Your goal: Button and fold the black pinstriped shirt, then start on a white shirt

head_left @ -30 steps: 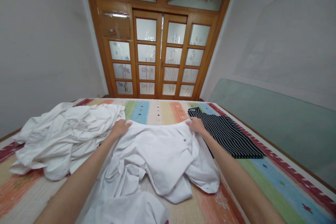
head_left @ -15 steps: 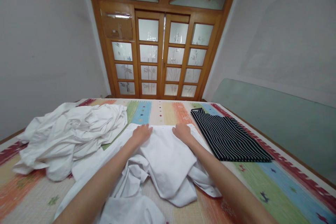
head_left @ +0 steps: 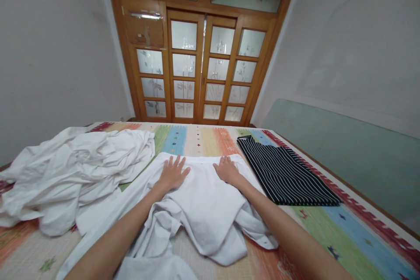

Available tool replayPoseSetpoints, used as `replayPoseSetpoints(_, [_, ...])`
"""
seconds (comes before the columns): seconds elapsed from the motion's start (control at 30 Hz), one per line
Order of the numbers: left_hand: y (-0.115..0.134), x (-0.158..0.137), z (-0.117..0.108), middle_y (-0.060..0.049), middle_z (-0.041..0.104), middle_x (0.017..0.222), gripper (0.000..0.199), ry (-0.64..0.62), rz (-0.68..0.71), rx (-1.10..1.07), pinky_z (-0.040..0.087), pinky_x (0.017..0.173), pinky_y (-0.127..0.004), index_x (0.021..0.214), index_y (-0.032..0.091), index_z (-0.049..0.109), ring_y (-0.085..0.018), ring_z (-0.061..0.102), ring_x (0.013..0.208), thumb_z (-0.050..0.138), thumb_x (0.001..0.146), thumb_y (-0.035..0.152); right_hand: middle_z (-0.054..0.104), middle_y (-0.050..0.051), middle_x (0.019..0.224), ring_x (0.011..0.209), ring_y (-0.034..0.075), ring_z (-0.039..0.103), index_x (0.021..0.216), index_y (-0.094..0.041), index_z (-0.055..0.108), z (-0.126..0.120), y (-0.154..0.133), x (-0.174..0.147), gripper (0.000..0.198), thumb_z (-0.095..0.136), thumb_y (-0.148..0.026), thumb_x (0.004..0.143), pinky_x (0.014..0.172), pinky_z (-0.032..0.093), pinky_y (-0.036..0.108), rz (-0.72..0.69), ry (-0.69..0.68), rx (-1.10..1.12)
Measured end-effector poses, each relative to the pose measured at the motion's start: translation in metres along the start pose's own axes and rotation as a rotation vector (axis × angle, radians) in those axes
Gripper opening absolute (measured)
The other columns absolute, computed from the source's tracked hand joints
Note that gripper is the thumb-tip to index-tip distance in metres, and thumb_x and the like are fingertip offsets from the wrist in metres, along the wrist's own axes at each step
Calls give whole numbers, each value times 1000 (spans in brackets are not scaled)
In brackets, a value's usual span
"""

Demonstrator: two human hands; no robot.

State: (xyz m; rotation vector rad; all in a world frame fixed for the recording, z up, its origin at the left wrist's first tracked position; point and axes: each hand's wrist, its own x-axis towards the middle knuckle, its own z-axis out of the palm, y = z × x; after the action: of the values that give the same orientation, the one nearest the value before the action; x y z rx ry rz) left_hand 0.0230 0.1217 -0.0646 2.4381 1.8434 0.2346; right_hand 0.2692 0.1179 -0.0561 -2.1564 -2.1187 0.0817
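A white shirt point(head_left: 206, 201) lies spread in front of me, its far edge fairly straight and its near part bunched in folds. My left hand point(head_left: 172, 174) rests flat on its upper left part with the fingers spread. On the upper right part lies my right hand point(head_left: 227, 169), palm down, fingers stretched toward the far edge. Neither hand grips the cloth. Part of the shirt is hidden beneath my forearms.
A crumpled heap of white cloth point(head_left: 82, 170) lies at the left. To the right is a folded black garment with white stripes point(head_left: 285, 170). All rest on a colourful patterned bed cover point(head_left: 200, 142). A pale green headboard-like panel point(head_left: 344, 144) stands along the right.
Both hands, whose fingers were curled at the shirt's far edge, have opened and now lie flat on it. The left hand has come slightly nearer and to the left.
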Motion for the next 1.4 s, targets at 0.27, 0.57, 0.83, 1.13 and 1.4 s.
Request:
replayPoseSetpoints(0.27, [4,26,-10,-9,19,161,67,-81,-25,17,12,117,-54,153,21,27,-35,10,148,21,96,57,33,30,149,143,34,27,144,7,35,-4,13,26,65,31,-40,99,112,24,45,-98,-21,-49])
replayPoseSetpoints(0.57, [2,49,-13,-10,19,161,69,-96,-12,57,13,117,-53,153,19,25,-35,10,148,18,97,58,24,29,154,146,34,18,146,8,27,12,25,57,74,18,-48,99,115,18,47,-170,8,-95])
replayPoseSetpoints(0.83, [-3,66,-10,-12,21,160,69,-73,-5,63,14,116,-55,152,18,27,-36,13,147,20,97,58,25,29,153,145,35,21,145,9,28,9,21,66,76,20,-50,98,116,18,45,-159,16,-96])
replayPoseSetpoints(1.13, [-7,71,-5,-11,23,159,67,-34,7,72,16,116,-54,152,19,29,-36,15,147,22,97,57,22,27,155,147,33,17,147,6,26,14,24,73,77,17,-52,98,116,15,46,-152,6,-77])
replayPoseSetpoints(1.4, [-7,71,-6,-11,24,159,68,-22,11,64,15,116,-54,152,18,30,-36,16,147,22,96,58,27,27,153,146,33,20,146,7,28,14,21,72,74,23,-49,98,116,15,45,-139,26,-74])
